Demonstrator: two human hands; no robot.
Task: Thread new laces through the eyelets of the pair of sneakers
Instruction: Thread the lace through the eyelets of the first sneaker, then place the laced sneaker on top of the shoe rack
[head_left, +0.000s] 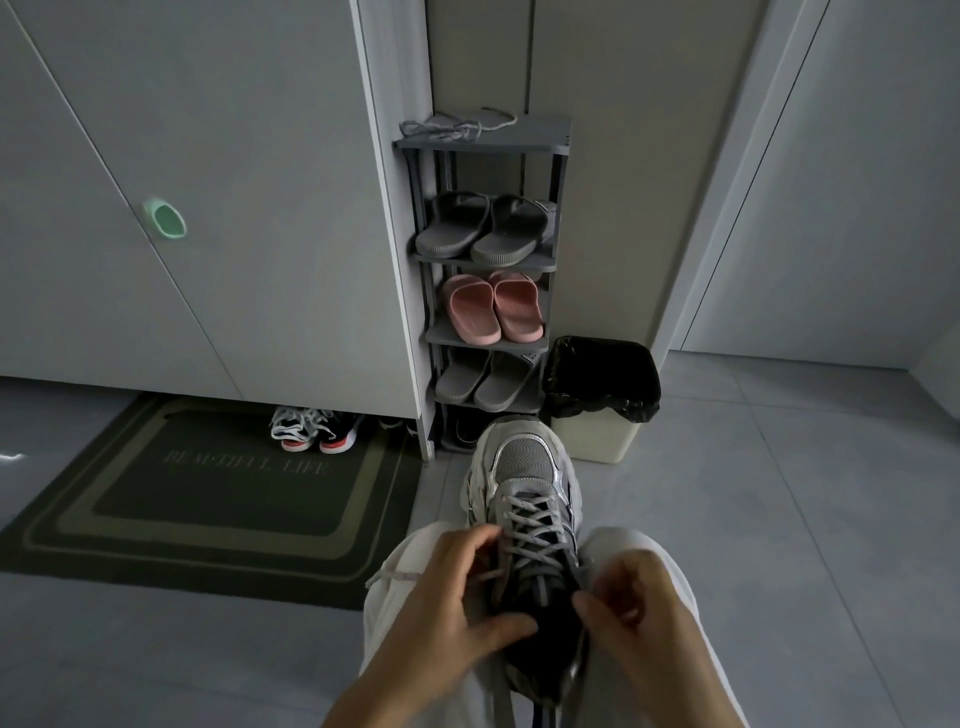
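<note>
A grey and silver sneaker (524, 462) lies between my knees, toe pointing away. A grey lace (535, 525) crosses through most of its eyelets. My left hand (447, 597) grips the shoe's left collar, thumb at the opening, fingers curled by the upper eyelets. A lace end (400, 576) trails left over my knee. My right hand (634, 608) pinches the lace at the right side of the shoe's collar. Another loose grey lace (457, 126) lies on top of the shoe rack (556, 150).
The rack holds grey slippers (483, 228), pink slippers (493, 309) and more grey ones below. A bin with a black bag (602, 384) stands to its right. A dark doormat (208, 483) and other sneakers (311, 428) lie at the left under a cabinet.
</note>
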